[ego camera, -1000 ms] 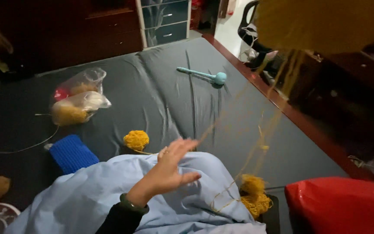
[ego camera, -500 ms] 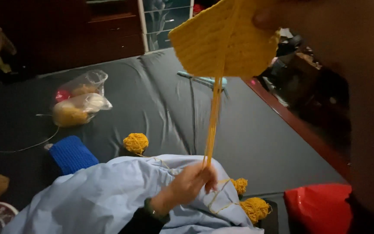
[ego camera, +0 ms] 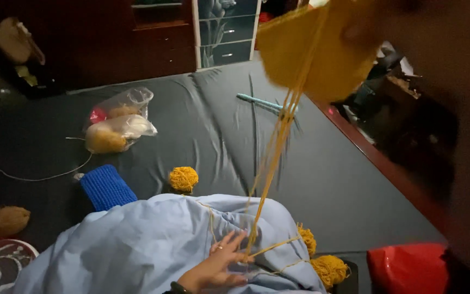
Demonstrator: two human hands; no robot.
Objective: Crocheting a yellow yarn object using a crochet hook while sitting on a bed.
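— What are your hands doing?
— My right hand (ego camera: pixel 409 38) grips the yellow knitted piece (ego camera: pixel 322 54) high above; my left hand (ego camera: pixel 213 269) lies open on the blue blanket (ego camera: pixel 137 245), yarn strands (ego camera: pixel 270 179) running past its fingertips. I judge I'm drawing yarn taut; next needs a steady pull.
— Counts?
— Three yellow yarn balls (ego camera: pixel 183 178): one beyond my left hand, two to its right. Two plastic bags (ego camera: pixel 118 133) farther off.

view: single head cam, no second view to overlap
facing: down and forward over the bed (ego camera: pixel 202 125) toward the drawers (ego camera: pixel 227 32)
near: right arm and yellow knit (ego camera: pixel 322 49) close to lens, blurred
mid: left hand (ego camera: pixel 218 267) on blanket (ego camera: pixel 137 245), bottom of frame
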